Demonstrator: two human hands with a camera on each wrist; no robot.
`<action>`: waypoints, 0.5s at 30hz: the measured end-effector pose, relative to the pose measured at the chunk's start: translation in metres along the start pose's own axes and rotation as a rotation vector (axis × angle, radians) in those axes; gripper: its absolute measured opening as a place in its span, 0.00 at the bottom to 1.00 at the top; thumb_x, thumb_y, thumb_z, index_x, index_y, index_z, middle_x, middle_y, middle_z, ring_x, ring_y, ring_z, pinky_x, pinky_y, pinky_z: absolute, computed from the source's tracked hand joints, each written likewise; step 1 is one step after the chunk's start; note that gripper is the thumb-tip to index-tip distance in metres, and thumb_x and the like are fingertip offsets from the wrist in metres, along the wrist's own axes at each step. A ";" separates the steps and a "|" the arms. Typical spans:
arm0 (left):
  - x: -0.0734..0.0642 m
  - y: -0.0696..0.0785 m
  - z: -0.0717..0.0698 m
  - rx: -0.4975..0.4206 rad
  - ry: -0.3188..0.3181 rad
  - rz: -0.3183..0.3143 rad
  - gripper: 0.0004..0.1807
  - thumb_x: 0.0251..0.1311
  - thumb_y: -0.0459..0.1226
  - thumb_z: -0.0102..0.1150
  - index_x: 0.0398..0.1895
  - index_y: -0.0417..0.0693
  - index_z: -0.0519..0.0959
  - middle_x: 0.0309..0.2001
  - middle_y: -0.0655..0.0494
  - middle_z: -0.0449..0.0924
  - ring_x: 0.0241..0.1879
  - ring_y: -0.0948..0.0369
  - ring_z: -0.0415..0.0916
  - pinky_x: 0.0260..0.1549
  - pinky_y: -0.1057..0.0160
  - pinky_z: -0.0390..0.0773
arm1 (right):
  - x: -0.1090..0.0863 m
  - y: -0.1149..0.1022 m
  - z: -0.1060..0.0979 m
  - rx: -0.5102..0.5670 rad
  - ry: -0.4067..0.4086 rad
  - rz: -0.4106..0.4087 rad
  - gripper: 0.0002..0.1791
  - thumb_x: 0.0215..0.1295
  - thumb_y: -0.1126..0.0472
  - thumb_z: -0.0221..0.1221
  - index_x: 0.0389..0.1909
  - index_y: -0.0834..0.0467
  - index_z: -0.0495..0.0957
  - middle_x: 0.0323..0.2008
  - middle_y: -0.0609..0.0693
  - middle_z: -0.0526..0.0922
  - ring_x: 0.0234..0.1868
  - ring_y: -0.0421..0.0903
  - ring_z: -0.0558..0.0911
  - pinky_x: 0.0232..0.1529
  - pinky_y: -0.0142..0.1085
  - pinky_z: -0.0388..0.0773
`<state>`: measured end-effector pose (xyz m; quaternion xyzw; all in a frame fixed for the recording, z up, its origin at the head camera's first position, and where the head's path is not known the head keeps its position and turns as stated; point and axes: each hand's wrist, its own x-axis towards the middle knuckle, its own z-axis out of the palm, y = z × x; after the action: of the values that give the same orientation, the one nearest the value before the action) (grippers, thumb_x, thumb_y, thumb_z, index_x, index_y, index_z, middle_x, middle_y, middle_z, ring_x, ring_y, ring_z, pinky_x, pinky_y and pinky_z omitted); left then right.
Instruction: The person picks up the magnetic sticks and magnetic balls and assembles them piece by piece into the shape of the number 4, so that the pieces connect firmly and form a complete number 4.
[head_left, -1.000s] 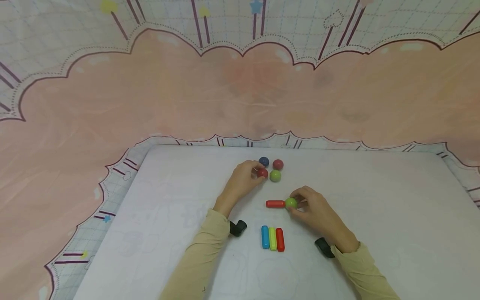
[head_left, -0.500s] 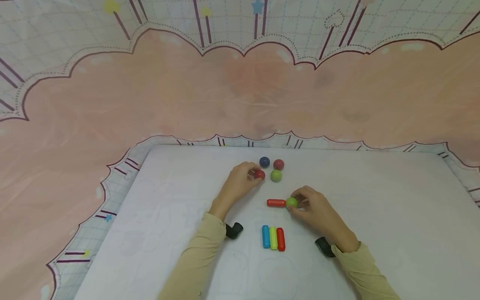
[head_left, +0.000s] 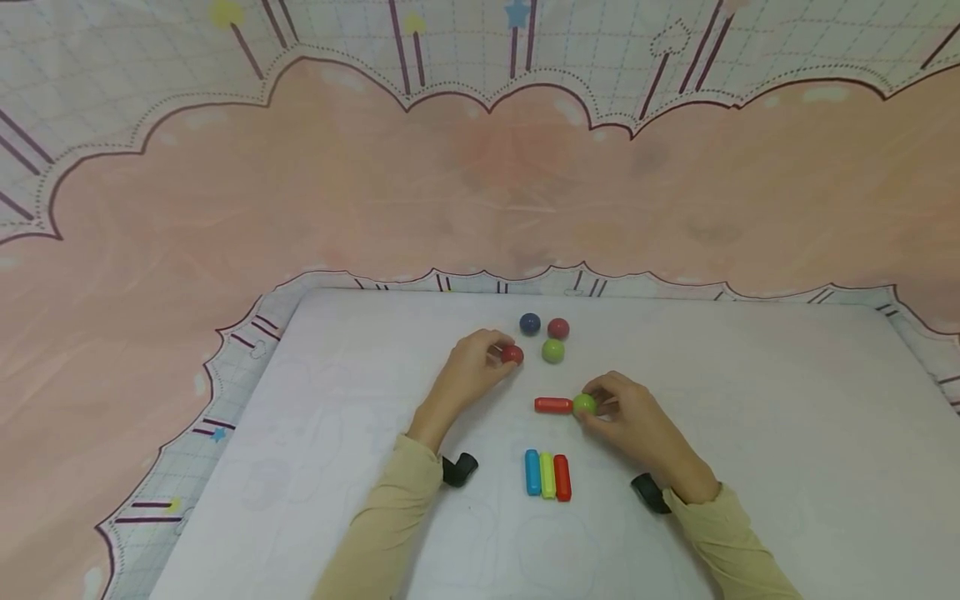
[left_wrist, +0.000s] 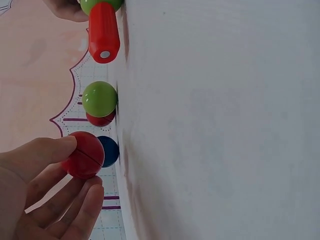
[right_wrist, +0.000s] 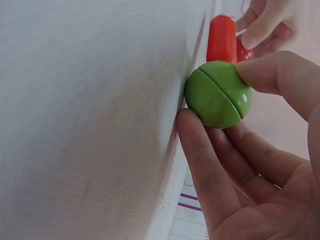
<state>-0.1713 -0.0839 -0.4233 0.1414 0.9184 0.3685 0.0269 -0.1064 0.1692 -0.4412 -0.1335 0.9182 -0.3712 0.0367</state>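
Green and glossy, one ball shows a dark seam in the right wrist view, too fine to make out in the head view. The left wrist view likewise brings out a line across a red ball and a pale disc on the end of a red rod. Only the head view takes in, at 6 o'clock from that rod, a side-by-side row: blue rod, yellow rod, second red rod.

The left hand pinches the red ball, thumb and fingertips parted by just its width, at 10 o'clock from the green one. Near it sit a blue ball at 1 o'clock, another red ball at 2 and another green ball at 3. The right hand clamps its ball between thumb and fingertips, the lower fingers spread apart; that ball touches the red rod, which points to 9 o'clock.
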 end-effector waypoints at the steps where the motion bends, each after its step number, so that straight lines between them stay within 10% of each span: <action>1: -0.001 0.000 0.000 0.000 0.000 -0.002 0.17 0.60 0.36 0.68 0.52 0.44 0.81 0.46 0.52 0.83 0.44 0.58 0.80 0.48 0.60 0.81 | 0.000 0.000 0.000 -0.001 0.000 0.003 0.15 0.59 0.60 0.69 0.45 0.58 0.80 0.40 0.46 0.81 0.41 0.43 0.82 0.48 0.43 0.84; 15: -0.018 0.000 -0.001 -0.002 -0.038 -0.024 0.18 0.59 0.37 0.69 0.52 0.46 0.81 0.45 0.54 0.83 0.43 0.59 0.79 0.47 0.62 0.81 | -0.001 0.000 0.000 0.012 -0.008 0.031 0.16 0.60 0.59 0.69 0.47 0.58 0.79 0.41 0.48 0.82 0.42 0.44 0.83 0.49 0.44 0.84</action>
<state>-0.1537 -0.0896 -0.4241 0.1371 0.9191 0.3663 0.0487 -0.1054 0.1697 -0.4409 -0.1204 0.9177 -0.3758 0.0469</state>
